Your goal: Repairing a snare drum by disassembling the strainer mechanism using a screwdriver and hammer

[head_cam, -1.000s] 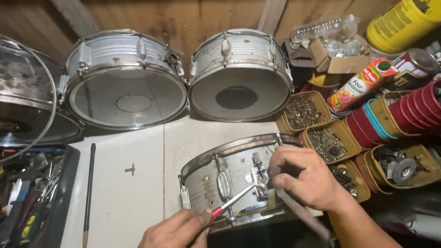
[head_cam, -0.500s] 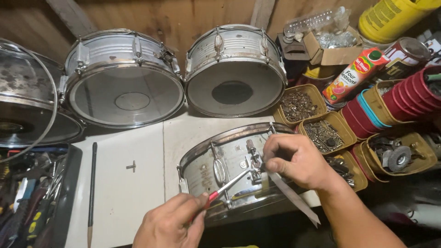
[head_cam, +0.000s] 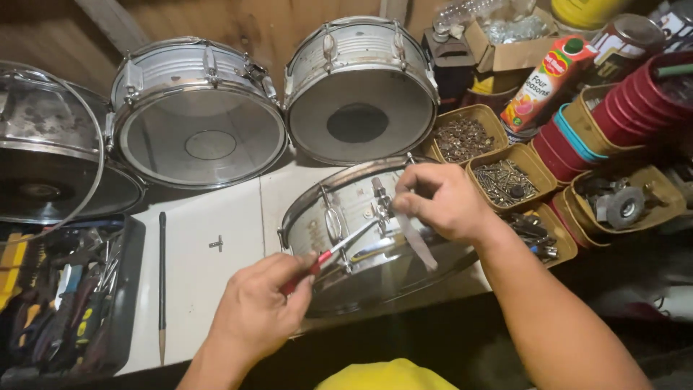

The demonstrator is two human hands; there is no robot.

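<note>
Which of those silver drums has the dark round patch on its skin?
The back right drum, leaning against the wooden wall. Its head shows a dark round patch in the middle; the drum beside it has only a pale ring, and the drum being worked on shows its side.

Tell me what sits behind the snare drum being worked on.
Behind the snare drum, two more silver drums lie on their sides against the wooden wall, heads facing forward. Whatever lies behind those two is hidden by their shells.
</note>
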